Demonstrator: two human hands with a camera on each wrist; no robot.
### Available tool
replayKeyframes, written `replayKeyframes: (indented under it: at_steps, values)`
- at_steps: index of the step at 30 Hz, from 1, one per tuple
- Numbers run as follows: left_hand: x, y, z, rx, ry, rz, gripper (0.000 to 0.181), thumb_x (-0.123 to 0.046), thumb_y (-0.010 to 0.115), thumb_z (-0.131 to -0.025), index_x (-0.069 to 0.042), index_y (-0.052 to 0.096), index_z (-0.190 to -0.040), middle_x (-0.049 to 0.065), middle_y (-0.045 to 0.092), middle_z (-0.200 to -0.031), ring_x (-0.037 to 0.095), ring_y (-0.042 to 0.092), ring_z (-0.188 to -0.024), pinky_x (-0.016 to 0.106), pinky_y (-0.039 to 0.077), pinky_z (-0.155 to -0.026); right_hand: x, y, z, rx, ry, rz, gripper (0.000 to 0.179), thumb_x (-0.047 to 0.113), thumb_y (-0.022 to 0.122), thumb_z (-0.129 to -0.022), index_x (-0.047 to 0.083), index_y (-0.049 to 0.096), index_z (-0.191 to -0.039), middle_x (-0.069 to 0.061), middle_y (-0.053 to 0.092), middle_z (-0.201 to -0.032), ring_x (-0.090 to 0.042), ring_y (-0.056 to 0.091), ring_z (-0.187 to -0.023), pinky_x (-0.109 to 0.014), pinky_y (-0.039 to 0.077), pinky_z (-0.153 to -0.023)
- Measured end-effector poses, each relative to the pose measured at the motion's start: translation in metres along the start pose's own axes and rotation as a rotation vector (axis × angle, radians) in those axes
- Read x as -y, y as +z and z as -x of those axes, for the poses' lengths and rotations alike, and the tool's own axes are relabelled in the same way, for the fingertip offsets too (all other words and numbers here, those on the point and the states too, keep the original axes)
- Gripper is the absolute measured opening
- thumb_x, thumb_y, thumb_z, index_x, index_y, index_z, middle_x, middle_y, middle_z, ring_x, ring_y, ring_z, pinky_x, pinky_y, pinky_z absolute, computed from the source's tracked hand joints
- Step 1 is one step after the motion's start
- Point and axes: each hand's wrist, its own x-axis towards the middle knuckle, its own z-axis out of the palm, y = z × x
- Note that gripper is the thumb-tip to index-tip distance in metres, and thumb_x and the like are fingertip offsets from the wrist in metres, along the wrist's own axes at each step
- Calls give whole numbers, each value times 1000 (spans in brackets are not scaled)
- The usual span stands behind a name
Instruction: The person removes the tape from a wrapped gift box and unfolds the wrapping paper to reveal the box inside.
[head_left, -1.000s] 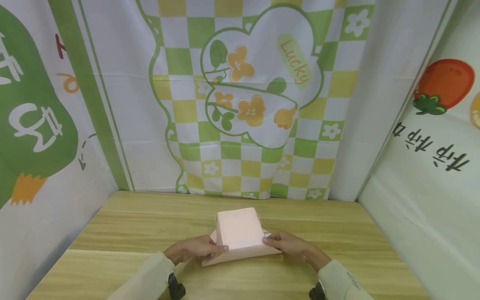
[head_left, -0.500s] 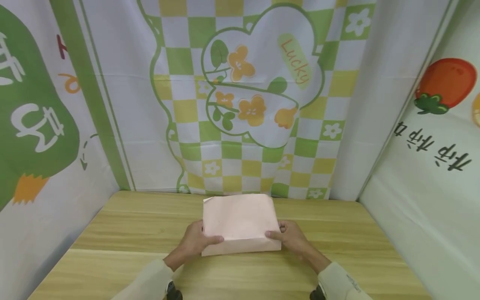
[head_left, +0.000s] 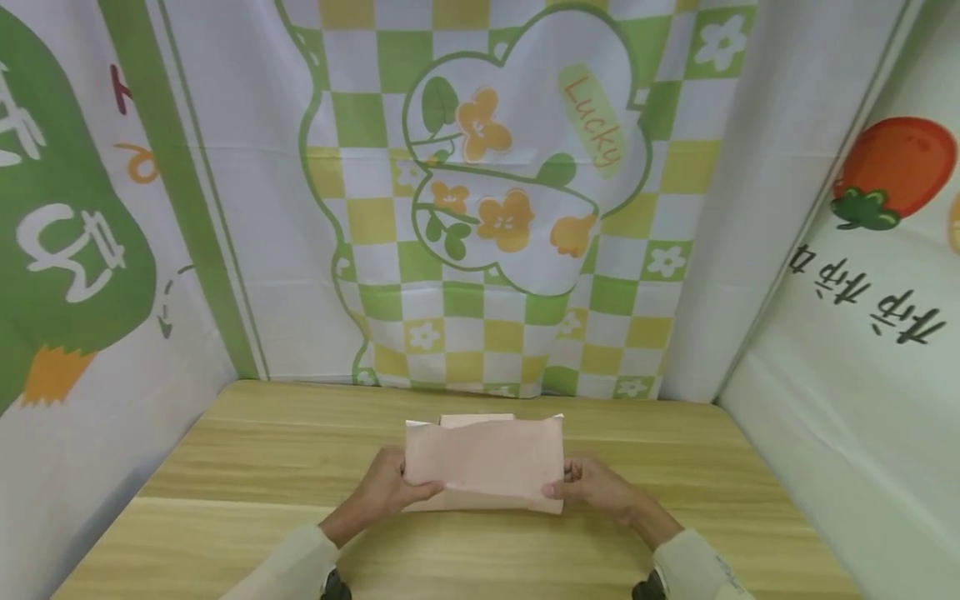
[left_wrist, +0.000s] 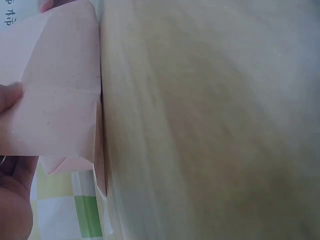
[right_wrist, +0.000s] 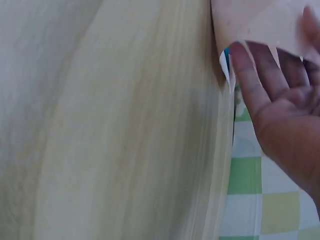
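Note:
A pink sheet of paper [head_left: 483, 458] stands raised near the middle of the table, with a lower fold lying along the tabletop. Just over its top edge shows a pale pink box-like block [head_left: 477, 419]; the rest of that block is hidden. My left hand [head_left: 384, 483] holds the sheet's left edge, thumb in front and fingers behind. At the right edge my right hand [head_left: 600, 483] grips the same sheet, its thumb over the front. In the right wrist view, the fingers [right_wrist: 272, 70] reach behind the paper, beside a small white and teal corner [right_wrist: 226, 62].
A wooden table [head_left: 262, 467] spreads on all sides of the paper. Behind it hangs a green and yellow checked curtain [head_left: 480, 333]. Printed cloth walls [head_left: 840, 433] close off the left and right sides.
The front of the paper was low with the block above it, then spread over the block's top. Now the sheet is tilted up in front of the block, both hands at its side edges.

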Motion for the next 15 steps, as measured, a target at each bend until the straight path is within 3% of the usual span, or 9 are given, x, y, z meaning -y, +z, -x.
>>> replayKeyframes:
  at_steps: [2,4,8,10,12,14,15]
  values:
    - [3,-1,4,60,6,35,29,-16,83,-79,2,71,-97,11,74,-88,3,64,-72,20,55,-61,-1,-1,1,57,17,4,27,19,66,-94,-4,67,-109,0,74,-100,-13,67,-96,-26,52,-90]
    - [7,-3,9,165,-5,89,29,-17,82,-80,2,70,-100,9,74,-90,3,64,-73,20,55,-64,-1,-3,2,92,48,26,28,24,61,-98,-1,68,-107,1,73,-104,-13,65,-101,-29,49,-96]
    - [13,-9,17,391,-24,133,35,-22,72,-90,0,65,-117,9,72,-106,10,67,-91,23,56,-80,2,-4,6,136,98,98,50,40,41,-105,-1,69,-109,-10,72,-115,-24,63,-116,-49,40,-112]
    - [12,-14,22,454,-75,99,45,-32,56,-101,-1,54,-134,14,65,-126,22,63,-114,35,51,-101,6,-2,7,143,117,125,63,48,31,-106,-4,65,-120,-17,65,-129,-35,55,-129,-60,28,-117]
    - [8,-19,26,474,-164,80,59,-43,34,-107,0,40,-146,21,51,-142,37,47,-134,51,35,-115,9,2,8,147,127,147,73,54,22,-105,-4,53,-136,-22,54,-142,-43,42,-139,-66,19,-117]
    - [5,-23,28,485,-222,74,73,-52,11,-106,1,29,-152,23,40,-151,46,29,-144,63,19,-119,12,7,9,139,137,151,77,56,15,-105,-3,41,-146,-25,46,-148,-48,34,-142,-69,14,-117]
    - [4,-23,28,494,-241,82,81,-54,0,-103,4,33,-149,23,41,-151,46,29,-144,66,16,-118,13,9,9,139,136,148,77,56,13,-105,-3,32,-151,-25,44,-149,-48,31,-143,-70,12,-117]
